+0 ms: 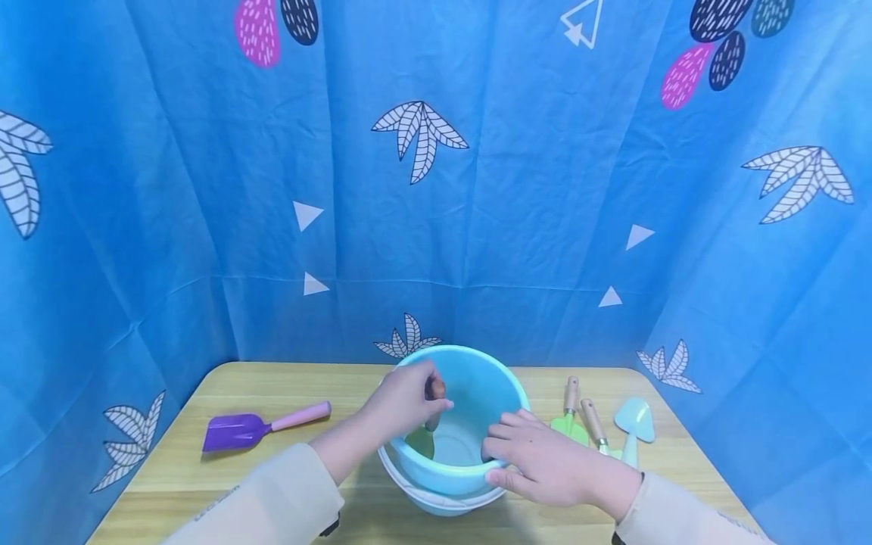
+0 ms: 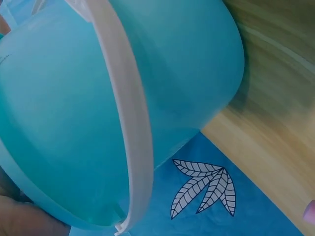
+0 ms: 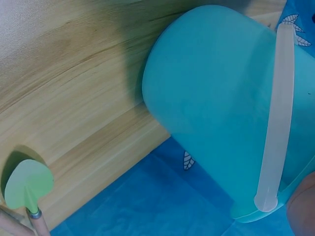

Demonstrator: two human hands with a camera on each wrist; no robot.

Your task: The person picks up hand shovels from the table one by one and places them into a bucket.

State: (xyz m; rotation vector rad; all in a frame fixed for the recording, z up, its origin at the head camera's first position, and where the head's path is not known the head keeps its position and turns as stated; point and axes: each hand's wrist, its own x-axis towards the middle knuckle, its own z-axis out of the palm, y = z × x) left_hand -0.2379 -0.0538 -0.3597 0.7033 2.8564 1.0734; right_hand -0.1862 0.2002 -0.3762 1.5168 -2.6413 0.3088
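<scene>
A light-blue toy bucket stands on the table with its white handle lowered around the near side. Over the bucket's left side, my left hand pinches the brown handle of a small garden tool. The tool's green head points down inside the bucket; its full shape is partly hidden. At the bucket's near right rim, my right hand grips the edge, thumb outside and fingers inside. Both wrist views show mostly the bucket's outer wall and only a bit of each hand.
A purple shovel with a pink handle lies at the left of the wooden table. On the right lie a green trowel, another wooden-handled tool and a mint shovel. A blue curtain surrounds the table.
</scene>
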